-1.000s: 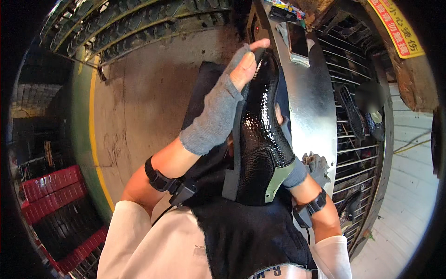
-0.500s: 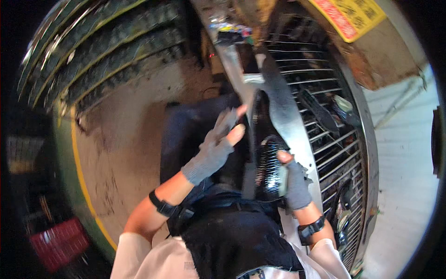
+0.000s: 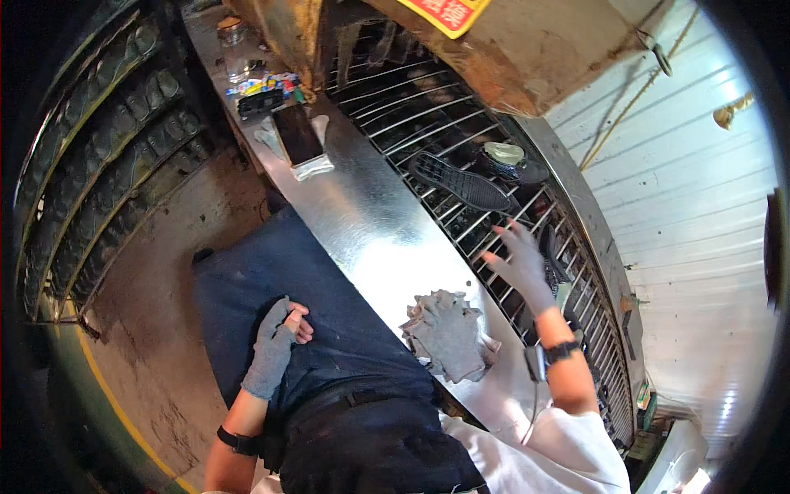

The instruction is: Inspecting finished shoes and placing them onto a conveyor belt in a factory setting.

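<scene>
Above the metal rack (image 3: 469,107) at the right, my right hand (image 3: 528,267) reaches out in a grey fingerless glove. Its fingers are spread and nothing shows between them. A black ridged shoe sole (image 3: 461,181) lies on the bars just ahead of it; a dark, partly covered item (image 3: 553,255) sits beside the wrist. On my dark-clad lap (image 3: 329,288) rests my gloved left hand (image 3: 276,346), its fingers curled in with nothing visible in them. Between the two hands, a crumpled heap of grey cloth (image 3: 451,336) lies on the shiny metal bench (image 3: 362,214).
A dark phone (image 3: 298,136), colourful small packets (image 3: 276,85) and a clear jar (image 3: 234,58) stand toward the bench's far end. Shelves of dark shoe parts (image 3: 123,115) are at the left. A rusty box-like housing (image 3: 510,58) overhangs the rack beside a white corrugated wall (image 3: 683,198).
The glossy black shoe-shaped piece has left my hands. My right hand has moved over the rack and opened; my left has dropped to my lap and curled. The view has swung rightward.
</scene>
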A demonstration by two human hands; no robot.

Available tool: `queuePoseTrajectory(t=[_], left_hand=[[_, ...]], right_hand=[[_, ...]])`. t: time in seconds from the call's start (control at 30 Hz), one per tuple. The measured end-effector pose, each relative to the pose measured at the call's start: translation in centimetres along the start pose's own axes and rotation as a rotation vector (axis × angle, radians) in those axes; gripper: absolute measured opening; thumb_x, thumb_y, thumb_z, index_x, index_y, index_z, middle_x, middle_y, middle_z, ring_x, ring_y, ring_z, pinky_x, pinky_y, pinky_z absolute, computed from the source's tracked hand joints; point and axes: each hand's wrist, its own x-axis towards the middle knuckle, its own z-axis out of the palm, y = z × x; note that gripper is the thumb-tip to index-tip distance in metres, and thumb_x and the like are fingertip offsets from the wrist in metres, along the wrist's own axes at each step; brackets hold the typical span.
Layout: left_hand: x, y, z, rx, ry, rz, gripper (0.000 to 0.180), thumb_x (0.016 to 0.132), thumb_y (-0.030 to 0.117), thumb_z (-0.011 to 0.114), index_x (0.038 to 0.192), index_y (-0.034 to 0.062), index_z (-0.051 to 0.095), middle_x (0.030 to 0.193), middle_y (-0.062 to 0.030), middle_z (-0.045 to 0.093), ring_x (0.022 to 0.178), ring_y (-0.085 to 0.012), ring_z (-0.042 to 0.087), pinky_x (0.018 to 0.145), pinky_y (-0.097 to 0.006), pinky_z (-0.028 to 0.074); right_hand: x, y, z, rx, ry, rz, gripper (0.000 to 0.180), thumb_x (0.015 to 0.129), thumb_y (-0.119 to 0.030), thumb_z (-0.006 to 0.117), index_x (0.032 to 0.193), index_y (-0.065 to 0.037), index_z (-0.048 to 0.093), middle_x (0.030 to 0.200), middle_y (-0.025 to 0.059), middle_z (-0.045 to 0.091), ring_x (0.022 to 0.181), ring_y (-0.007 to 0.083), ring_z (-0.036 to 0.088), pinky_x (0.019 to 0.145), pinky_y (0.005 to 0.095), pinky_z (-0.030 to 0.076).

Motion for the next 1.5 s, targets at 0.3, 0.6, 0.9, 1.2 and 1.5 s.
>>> queuePoseTrajectory(t=[0.3,0.6,0.9,1.2,1.5], left_hand=[[-1.5,1.0,-0.3,0.105,0.047,0.116,0.030,0.112,0.024,0.057,0.129,0.0001,0.065,0.105,-0.0099,0.073,0.098,-0.0175,0.071,0.089,-0.032,0.058],[1.3,11.9,9.9,0.138,-0.353,0.510,0.100,0.092,0.051,0.081,0.163,-0.0016,0.036,0.161,-0.0187,0.047,0.147,-0.0275,0.048,0.119,-0.040,0.042],[-2.5,4.6,1.9,-0.495,0.031,-0.052,0.064,0.104,0.040,0.065,0.149,-0.0042,0.052,0.137,-0.0158,0.067,0.122,-0.0235,0.067,0.105,-0.037,0.054],[-3.0,4.4,2.0,-0.380,0.327,-0.014,0.056,0.103,0.018,0.067,0.153,-0.0003,0.050,0.142,-0.0127,0.064,0.125,-0.0238,0.065,0.108,-0.038,0.053],[-0.2,6.7,-0.4,0.402,0.561,0.403,0.060,0.107,0.015,0.060,0.162,-0.0007,0.038,0.150,-0.0141,0.054,0.142,-0.0225,0.051,0.117,-0.036,0.042]], right_hand=[[9.1,-6.2,1.0,-0.218,0.001,-0.023,0.045,0.105,-0.040,0.057,0.099,-0.003,0.081,0.111,0.0190,0.075,0.102,0.0383,0.070,0.090,0.0482,0.054],[8.1,-18.9,-4.3,1.439,-0.548,-0.117,0.059,0.108,-0.056,0.055,0.122,-0.002,0.072,0.095,0.0135,0.077,0.075,0.0180,0.073,0.070,0.0278,0.058],[20.0,10.2,4.3,1.545,0.142,1.050,0.112,0.079,-0.060,0.090,0.157,-0.003,0.034,0.149,0.0308,0.041,0.135,0.0459,0.049,0.104,0.0608,0.051],[23.5,19.6,7.5,1.017,-0.004,0.719,0.103,0.084,-0.075,0.076,0.163,-0.024,0.034,0.157,0.0165,0.049,0.131,0.0400,0.049,0.098,0.0624,0.049],[5.6,3.2,3.5,1.579,-0.104,0.650,0.071,0.094,-0.056,0.069,0.136,0.000,0.060,0.126,0.0157,0.072,0.104,0.0325,0.075,0.096,0.0484,0.063]])
